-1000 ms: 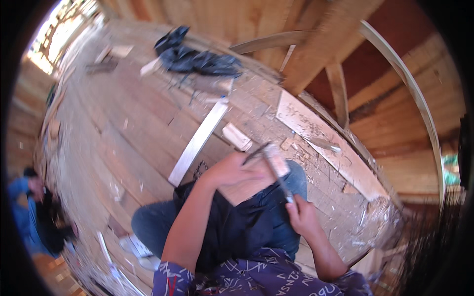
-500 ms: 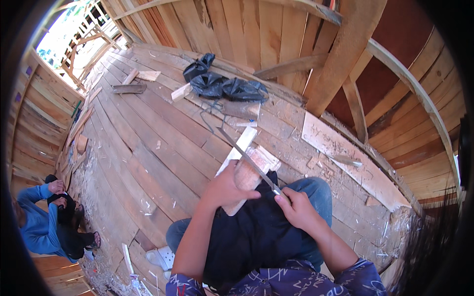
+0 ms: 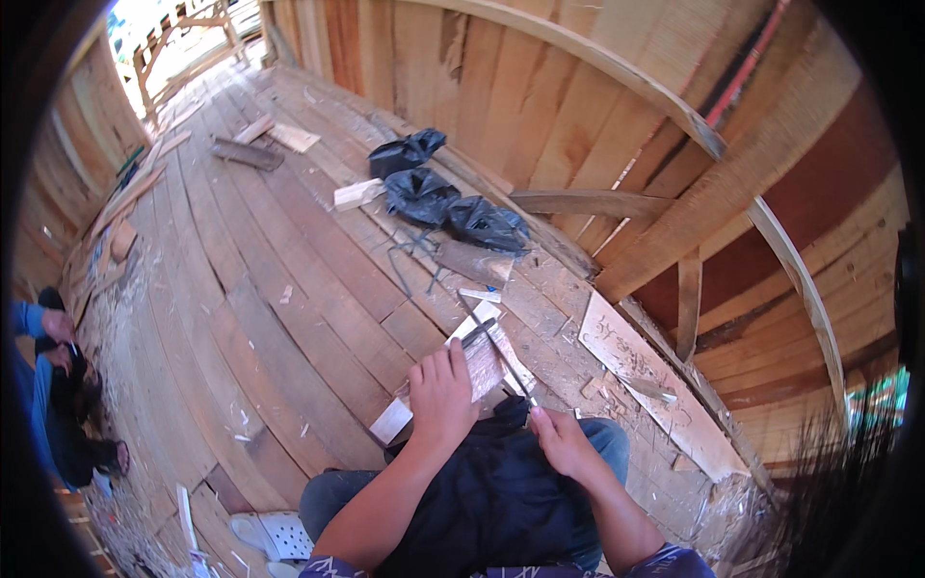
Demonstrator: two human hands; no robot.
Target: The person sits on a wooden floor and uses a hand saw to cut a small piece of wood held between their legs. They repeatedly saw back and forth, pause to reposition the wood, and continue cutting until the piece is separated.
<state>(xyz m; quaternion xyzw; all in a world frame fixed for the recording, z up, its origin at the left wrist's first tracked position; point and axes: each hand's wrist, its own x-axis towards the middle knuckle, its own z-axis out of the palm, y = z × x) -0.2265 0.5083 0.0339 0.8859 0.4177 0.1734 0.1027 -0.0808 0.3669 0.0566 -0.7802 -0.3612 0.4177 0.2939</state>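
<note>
My right hand point(image 3: 567, 441) is closed round the handle of a long, narrow-bladed tool point(image 3: 502, 353), which looks like a knife or a file. Its blade slants up and left across a reddish wooden block point(image 3: 485, 370). My left hand point(image 3: 443, 393) grips the block's left side, fingers over its top. By those fingertips, a short dark bar point(image 3: 478, 332) meets the blade; its kind is unclear. Beneath the block, a pale strip of wood point(image 3: 389, 421) sticks out toward the lower left. Black cloth point(image 3: 482, 491) covers my lap.
Black plastic bags point(image 3: 422, 196) and wood offcuts lie ahead. At right, a pale board point(image 3: 655, 385) strewn with chips carries a blade-like piece point(image 3: 650, 389) beside the wall. A white perforated clog point(image 3: 281, 536) is at lower left. Another person in blue point(image 3: 48, 385) is at far left.
My left hand has shifted from the block's near end to its left side, fingers now on top. The dark bar has come into sight. The tool's blade sits lower, and the view has turned.
</note>
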